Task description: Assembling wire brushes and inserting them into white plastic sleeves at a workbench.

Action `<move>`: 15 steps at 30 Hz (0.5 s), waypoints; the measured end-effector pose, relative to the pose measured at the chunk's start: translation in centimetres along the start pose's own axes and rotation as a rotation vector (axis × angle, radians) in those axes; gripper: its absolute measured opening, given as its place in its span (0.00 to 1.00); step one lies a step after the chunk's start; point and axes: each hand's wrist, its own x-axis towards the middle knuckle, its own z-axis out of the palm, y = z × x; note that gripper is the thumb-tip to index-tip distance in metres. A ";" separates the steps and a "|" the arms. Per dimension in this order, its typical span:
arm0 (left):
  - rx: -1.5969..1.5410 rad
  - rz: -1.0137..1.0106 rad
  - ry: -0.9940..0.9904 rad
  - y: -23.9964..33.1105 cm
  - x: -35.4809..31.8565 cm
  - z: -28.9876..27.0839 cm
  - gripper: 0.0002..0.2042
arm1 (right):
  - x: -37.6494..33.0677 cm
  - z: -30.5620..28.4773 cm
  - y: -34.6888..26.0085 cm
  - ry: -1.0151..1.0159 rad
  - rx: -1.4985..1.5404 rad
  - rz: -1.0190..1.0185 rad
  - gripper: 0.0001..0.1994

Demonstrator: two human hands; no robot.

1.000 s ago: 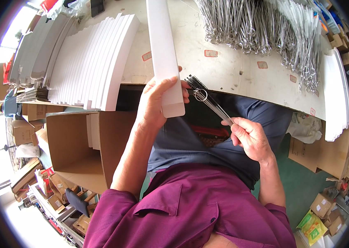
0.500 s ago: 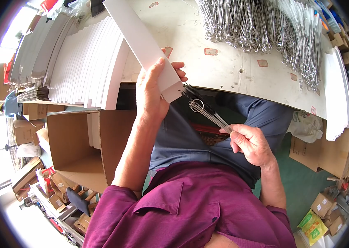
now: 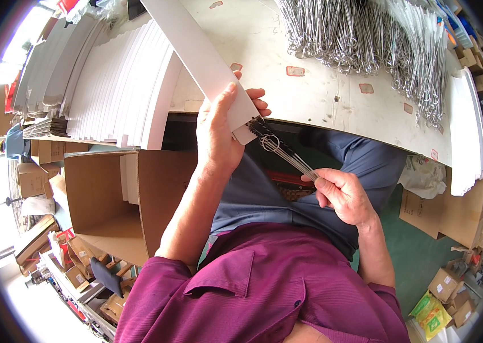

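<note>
My left hand [image 3: 221, 128] grips the lower end of a long white paper sleeve [image 3: 196, 54] that slants up and to the left over the table. My right hand [image 3: 341, 194] pinches the handle ends of a small bundle of thin wire brushes [image 3: 281, 150] with dark bristle tips. The bristle tips touch the open lower end of the sleeve, just under my left fingers. Both hands hover above my lap, in front of the table's near edge.
The white table [image 3: 321, 97] carries a big heap of wire brushes [image 3: 367, 40] at the back right and fanned white sleeves [image 3: 121, 86] at the left. More white sleeves [image 3: 464, 137] lie at the right edge. An open cardboard box [image 3: 116, 200] stands at my left.
My left hand has swung the sleeve from upright to slanting up-left. My right hand has brought the brush tips up to the sleeve's lower opening.
</note>
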 end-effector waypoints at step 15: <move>-0.105 -0.019 0.032 0.1 0.6 -0.8 0.21 | 0.1 0.1 0.5 0.016 -0.021 -0.004 0.11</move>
